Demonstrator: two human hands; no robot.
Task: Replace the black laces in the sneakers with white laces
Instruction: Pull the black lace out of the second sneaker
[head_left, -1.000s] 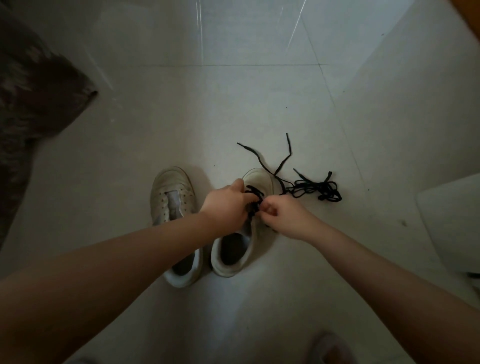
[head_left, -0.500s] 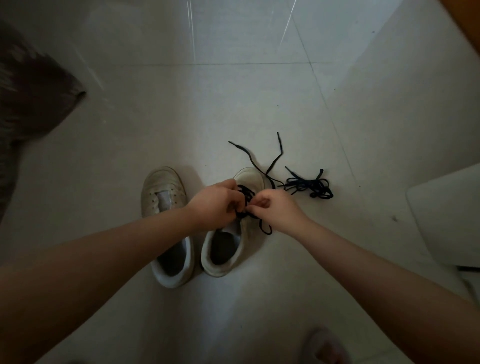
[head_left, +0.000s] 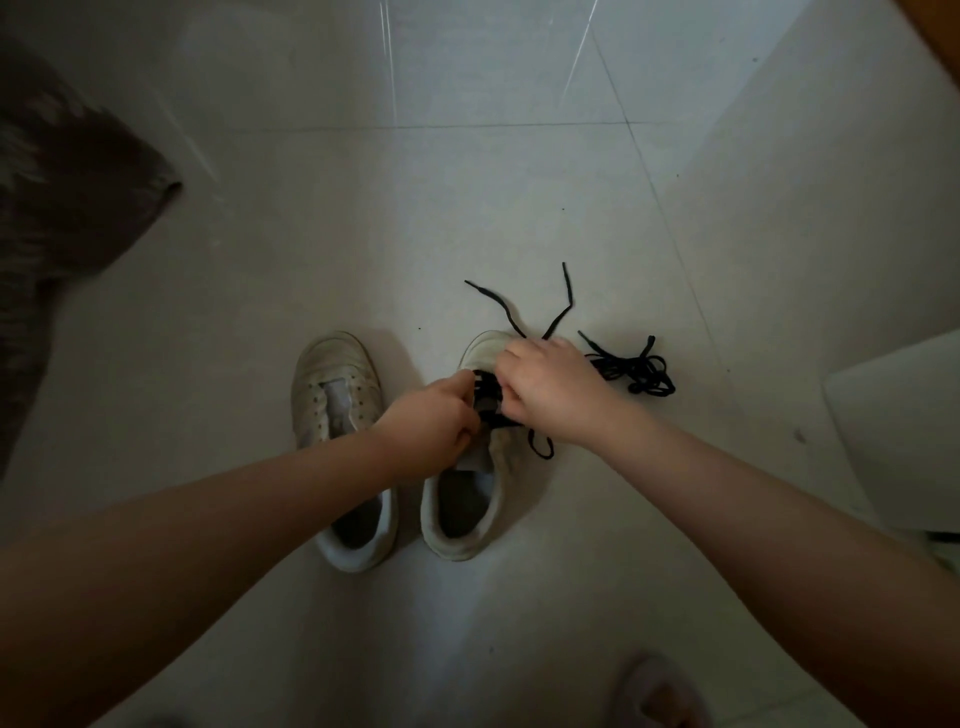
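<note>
Two white sneakers stand side by side on the tiled floor. The left sneaker (head_left: 340, 395) has bare eyelets and no lace. The right sneaker (head_left: 467, 514) still carries a black lace (head_left: 485, 395) across its upper rows. My left hand (head_left: 431, 431) grips the sneaker's left eyelet edge at the tongue. My right hand (head_left: 550, 395) lies over the toe end and pinches the black lace, whose loose ends (head_left: 519, 317) trail past the toe. A loop of it hangs at the shoe's right side. A second black lace (head_left: 634, 369) lies bundled on the floor to the right.
A dark patterned cloth (head_left: 62, 218) covers the floor at the far left. A white box-like object (head_left: 904, 436) sits at the right edge. A slippered foot (head_left: 660, 691) shows at the bottom. No white laces are in view.
My right hand has moved forward over the toe end of the right sneaker, drawing the lace along. My left hand stays at the tongue.
</note>
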